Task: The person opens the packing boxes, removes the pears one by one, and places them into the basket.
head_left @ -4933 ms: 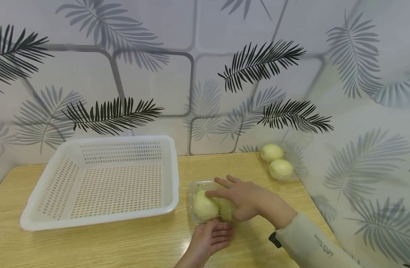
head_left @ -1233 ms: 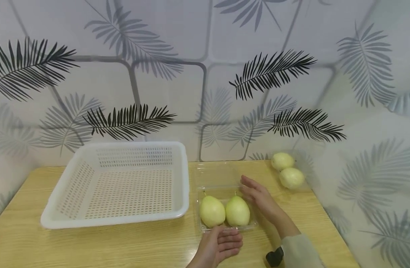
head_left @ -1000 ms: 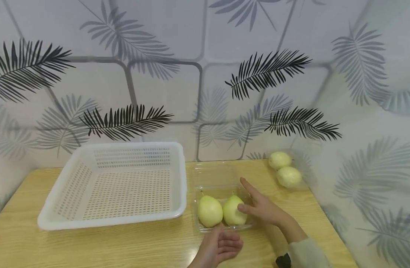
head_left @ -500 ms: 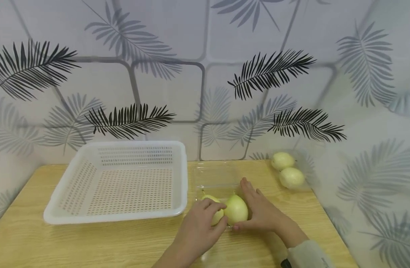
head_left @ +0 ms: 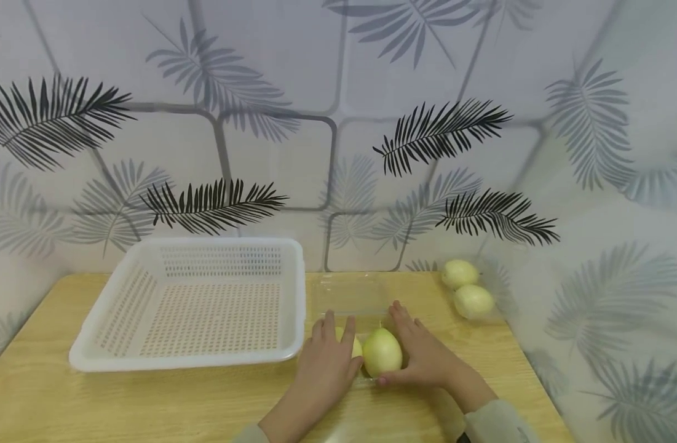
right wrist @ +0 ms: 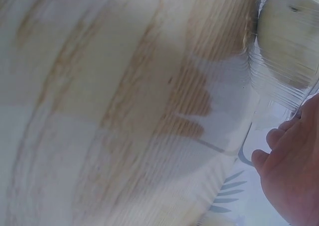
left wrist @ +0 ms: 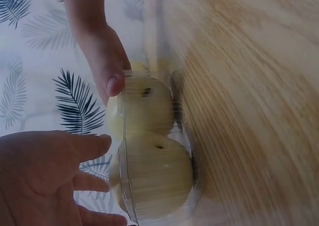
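Observation:
Two yellow-green pears lie side by side in a clear plastic box [head_left: 366,382], whose lid [head_left: 352,295] is folded back behind it. My left hand [head_left: 323,363] is over the left pear [head_left: 356,349], fingers spread and pointing away, covering much of it. The left wrist view shows that hand's thumb and fingers [left wrist: 92,181] beside the rim, near this pear. On the box's right side my right hand [head_left: 427,360] holds the box, thumb at the front rim beside the right pear [head_left: 384,354], other fingers towards the back. The right wrist view catches only part of this hand [right wrist: 294,166].
A white perforated plastic basket [head_left: 298,307] stands left of the box. At the back right, two more pears [head_left: 473,301] sit in clear packaging against the wall. The wooden table [head_left: 166,406] meets a leaf-patterned wall [head_left: 261,166] behind and to the right.
Since 4.9 s ago the box's lid has been opened backwards. My left hand has gone from the box's front up over the left pear. My right hand has settled on the box's right side.

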### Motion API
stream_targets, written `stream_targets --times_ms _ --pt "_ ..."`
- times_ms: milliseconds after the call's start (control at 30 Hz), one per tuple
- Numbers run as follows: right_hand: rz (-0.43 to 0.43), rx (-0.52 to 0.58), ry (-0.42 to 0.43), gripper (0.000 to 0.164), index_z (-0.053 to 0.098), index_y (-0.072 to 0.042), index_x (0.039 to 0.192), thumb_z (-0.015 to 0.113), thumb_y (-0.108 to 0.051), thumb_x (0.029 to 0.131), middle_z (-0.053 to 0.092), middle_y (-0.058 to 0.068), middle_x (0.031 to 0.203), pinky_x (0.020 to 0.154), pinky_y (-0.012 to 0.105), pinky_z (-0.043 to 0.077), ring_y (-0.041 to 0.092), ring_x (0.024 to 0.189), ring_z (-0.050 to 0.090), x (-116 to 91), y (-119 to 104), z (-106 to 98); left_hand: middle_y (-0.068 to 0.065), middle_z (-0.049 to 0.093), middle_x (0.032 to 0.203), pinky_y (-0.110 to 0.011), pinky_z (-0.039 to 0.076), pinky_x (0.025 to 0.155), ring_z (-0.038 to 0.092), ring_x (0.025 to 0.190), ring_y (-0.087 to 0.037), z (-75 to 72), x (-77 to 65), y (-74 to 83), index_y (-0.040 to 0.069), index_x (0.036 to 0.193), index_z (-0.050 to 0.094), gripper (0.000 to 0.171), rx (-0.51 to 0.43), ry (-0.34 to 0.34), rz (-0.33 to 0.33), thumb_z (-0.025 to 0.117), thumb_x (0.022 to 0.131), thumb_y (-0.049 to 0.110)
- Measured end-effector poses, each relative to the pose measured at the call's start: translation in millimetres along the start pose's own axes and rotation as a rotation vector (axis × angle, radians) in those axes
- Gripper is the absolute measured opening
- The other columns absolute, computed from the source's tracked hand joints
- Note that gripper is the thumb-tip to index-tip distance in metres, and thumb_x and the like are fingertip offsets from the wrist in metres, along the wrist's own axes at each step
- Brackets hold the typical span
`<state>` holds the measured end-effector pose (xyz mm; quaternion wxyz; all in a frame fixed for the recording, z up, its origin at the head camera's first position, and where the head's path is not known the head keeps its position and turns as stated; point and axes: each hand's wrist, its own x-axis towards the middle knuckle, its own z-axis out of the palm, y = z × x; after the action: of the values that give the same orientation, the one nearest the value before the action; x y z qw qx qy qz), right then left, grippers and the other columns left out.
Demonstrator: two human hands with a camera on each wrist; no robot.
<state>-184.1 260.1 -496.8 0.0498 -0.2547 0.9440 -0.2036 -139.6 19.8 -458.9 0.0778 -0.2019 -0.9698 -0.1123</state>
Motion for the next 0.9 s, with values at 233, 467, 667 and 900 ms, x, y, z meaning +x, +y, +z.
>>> stream_targets --times_ms 233,467,667,900 --pt "0.009 -0.008 -0.003 0.138 0.006 -0.002 0.159 0.07 -0.082 0.066 0.004 0.018 0.165 0.118 0.062 0.021 0.04 0.151 0.013 -1 3 5 -0.022 0.055 0.133 -0.046 0.052 0.098 0.052 0.123 -0.037 9.0 3.1 -4.5 0.014 0.137 0.059 0.058 0.052 -0.024 0.014 0.068 0.09 0.047" --pt "0.001 -0.018 -0.003 0.136 0.005 -0.004 0.159 0.068 -0.082 0.067 0.005 0.018 0.165 0.119 0.059 0.021 0.039 0.151 0.013 -1 5 5 -0.024 0.049 0.141 -0.051 0.046 0.107 0.053 0.126 -0.041 12.3 6.3 -5.2 0.014 0.138 0.059 0.067 0.023 -0.025 0.061 0.074 0.084 0.05" --pt "0.006 -0.013 -0.009 0.135 0.003 -0.008 0.16 0.068 -0.081 0.068 0.004 0.017 0.166 0.119 0.058 0.021 0.039 0.151 0.013 -1 2 5 -0.024 0.047 0.14 -0.051 0.045 0.107 0.059 0.116 -0.039 12.4 6.5 -5.3 0.014 0.135 0.061 0.071 0.025 -0.047 0.048 0.077 0.079 0.054" --pt "0.032 0.014 -0.016 0.137 0.004 -0.007 0.16 0.069 -0.082 0.066 0.003 0.016 0.166 0.118 0.057 0.026 0.039 0.15 0.019 -1 2 3 -0.007 0.062 0.114 -0.04 0.054 0.091 0.056 0.105 -0.027 16.7 10.2 -6.2 0.016 0.117 0.07 0.06 -0.01 0.04 0.09 0.084 0.071 0.052"
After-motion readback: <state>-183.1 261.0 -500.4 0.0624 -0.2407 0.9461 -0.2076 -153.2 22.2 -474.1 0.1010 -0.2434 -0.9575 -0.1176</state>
